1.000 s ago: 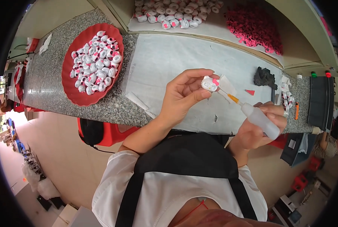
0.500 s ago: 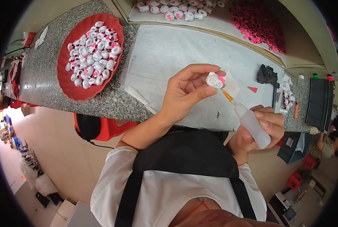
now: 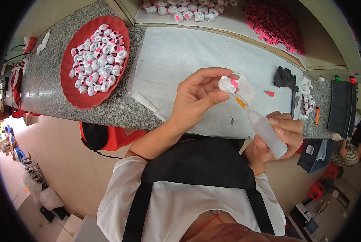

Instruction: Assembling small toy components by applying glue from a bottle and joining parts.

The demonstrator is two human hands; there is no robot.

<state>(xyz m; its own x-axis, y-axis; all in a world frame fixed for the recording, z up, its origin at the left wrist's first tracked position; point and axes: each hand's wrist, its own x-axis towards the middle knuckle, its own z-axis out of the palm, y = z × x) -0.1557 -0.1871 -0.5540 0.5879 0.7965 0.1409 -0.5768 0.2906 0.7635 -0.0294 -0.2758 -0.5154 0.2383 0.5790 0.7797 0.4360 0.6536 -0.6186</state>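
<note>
Between the thumb and fingers of my left hand [image 3: 196, 94] is a small white figurine head [image 3: 227, 84] with a pink bow on its side. My right hand [image 3: 283, 131] is wrapped round a translucent squeeze bottle [image 3: 271, 136], tilted up and to the left. Its orange needle tip [image 3: 240, 102] points at the lower edge of the head; whether the thin needle touches it I cannot tell. Both hands are above a white sheet [image 3: 168, 56] on the granite worktop. Behind the head lies a piece of white paper [image 3: 246, 89].
Left on the worktop stands a red scalloped tray [image 3: 69, 86] full of similar heads. A shelf above holds more white heads [image 3: 188, 15] and a heap of pink pieces [image 3: 274, 26]. At right lie a crumpled black cloth [image 3: 285, 78], a red triangle [image 3: 269, 93] and an orange pen-like tool [image 3: 317, 116].
The head in my left hand has shifted slightly left and turned a little. The bottle in my right hand has moved slightly left and down, its needle still near the head.
</note>
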